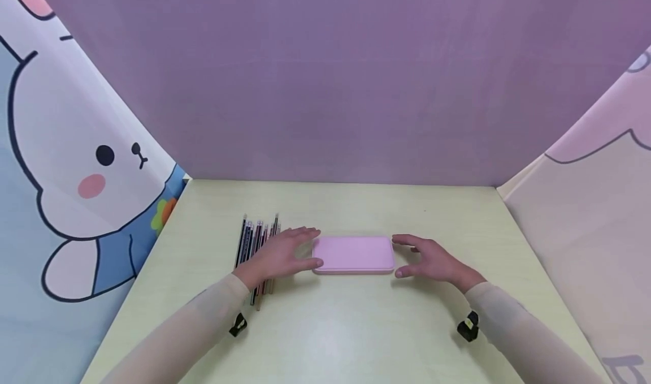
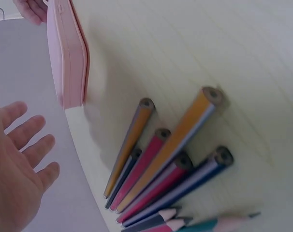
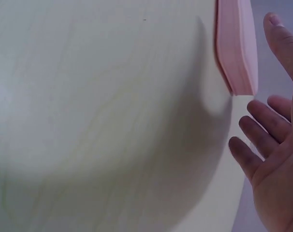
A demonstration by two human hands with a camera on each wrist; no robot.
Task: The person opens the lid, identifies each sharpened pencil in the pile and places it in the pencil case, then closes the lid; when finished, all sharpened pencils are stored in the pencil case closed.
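A pink pencil case (image 1: 353, 254), closed, lies flat on the table between my two hands. My left hand (image 1: 285, 254) is at its left end, thumb and fingers spread apart, the thumb tip overlapping the case's edge in the head view. Over at the right end, my right hand (image 1: 429, 259) has its thumb and fingers parted, with a narrow gap to the case in the head view. Neither hand grips anything. Beneath my left hand and wrist lies a bunch of pencils (image 2: 170, 150), partly hidden in the head view; yellow, red and dark ones show.
The pale wooden table (image 1: 356, 327) ends at a purple panel (image 1: 346, 90) at the back. A rabbit-printed panel (image 1: 66, 146) stands on the left and a pink and cream one (image 1: 585, 214) on the right. Dark clips (image 1: 468, 326) hang by both wrists.
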